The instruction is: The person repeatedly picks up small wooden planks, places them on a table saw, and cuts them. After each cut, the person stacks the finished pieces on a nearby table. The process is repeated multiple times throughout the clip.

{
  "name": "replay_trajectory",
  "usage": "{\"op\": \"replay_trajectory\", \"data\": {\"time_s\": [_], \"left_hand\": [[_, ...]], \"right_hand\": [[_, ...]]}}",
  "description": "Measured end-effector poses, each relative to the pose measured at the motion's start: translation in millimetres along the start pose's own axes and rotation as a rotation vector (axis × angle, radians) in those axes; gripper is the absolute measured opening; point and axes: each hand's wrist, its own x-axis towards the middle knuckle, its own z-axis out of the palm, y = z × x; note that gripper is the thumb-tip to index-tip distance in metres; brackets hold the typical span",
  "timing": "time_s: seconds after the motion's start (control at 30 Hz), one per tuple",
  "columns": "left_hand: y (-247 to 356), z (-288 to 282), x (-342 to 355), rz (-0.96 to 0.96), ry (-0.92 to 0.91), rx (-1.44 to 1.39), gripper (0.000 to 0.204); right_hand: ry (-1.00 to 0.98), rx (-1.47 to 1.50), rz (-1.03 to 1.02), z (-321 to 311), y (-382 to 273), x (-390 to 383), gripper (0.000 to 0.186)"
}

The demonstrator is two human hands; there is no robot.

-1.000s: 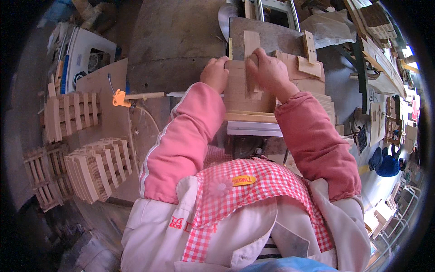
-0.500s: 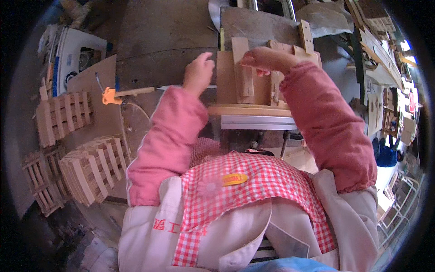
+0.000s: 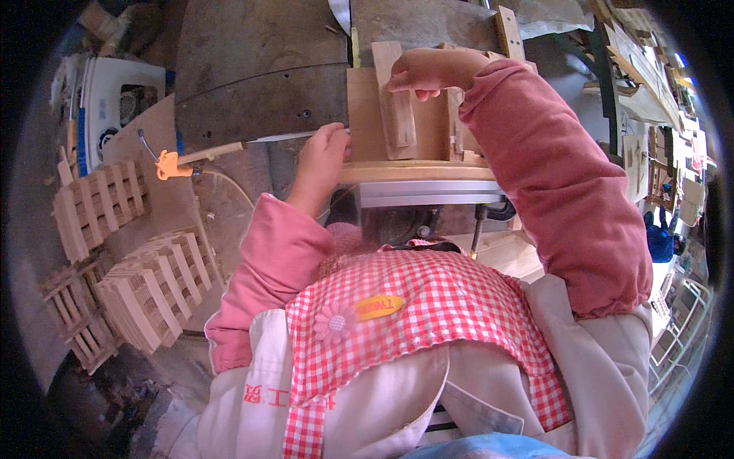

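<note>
A thin brown board lies on the metal work table, with a wooden block standing lengthwise on it. My right hand rests at the block's far end, thumb and fingers bent round its top. At the board's near left corner is my left hand, its fingers curled together beside the board's edge; whatever they hold is hidden. Along the board's near side runs a wooden strip, above a silver metal rail. More wooden pieces are fixed to the board right of the block.
An orange air blow gun with a hose lies to the left. Stacks of slatted wooden pieces stand at the lower left. A drilled wooden upright rises at the far right of the board. Shelving with timber lines the right side.
My left hand has come down toward me to the board's near left corner, and its fingers have curled. My right hand stays at the block. The whole view has shifted slightly.
</note>
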Motion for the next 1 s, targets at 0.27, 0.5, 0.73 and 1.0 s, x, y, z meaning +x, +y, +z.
{"op": "replay_trajectory", "data": {"time_s": [0.27,0.5,0.73,1.0], "left_hand": [[-5.4,-10.2,-9.2,-0.024,-0.079,-0.105,0.045],[-8.1,-10.5,-7.6,-0.046,-0.122,-0.126,0.040],[-10.8,-15.0,-0.2,-0.036,-0.132,-0.190,0.038],[-19.1,-7.7,33.4,-0.017,-0.193,0.396,0.034]], "right_hand": [[0.003,-0.035,0.048,4.7,-3.8,2.7,0.039],[0.161,0.220,0.091,37.7,-12.8,-10.6,0.035],[0.461,-0.204,0.017,76.5,-16.7,-8.8,0.039],[0.517,0.036,0.222,84.1,-39.2,-23.1,0.049]]}}
